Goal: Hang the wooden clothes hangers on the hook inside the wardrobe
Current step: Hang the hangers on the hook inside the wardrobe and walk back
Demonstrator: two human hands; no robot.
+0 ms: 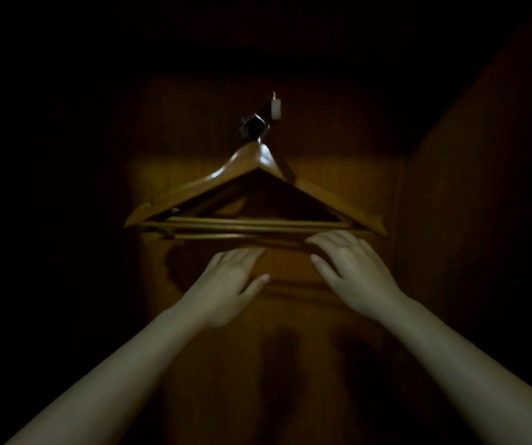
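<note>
Dark wardrobe [338,175] interior: hangers [242,165] bunched on the hook [253,126].
We see several wooden hangers suspended together from the hook on the back panel, their lower bars slightly fanned. Our left hand [229,284] and right hand [351,268] reach in with straight, relaxed fingers just under those bars, gripping nothing; in the gloom, contact seems light at most. We judge it best to steady the bars, square the stack, then draw back gently so nothing swings off.
</note>
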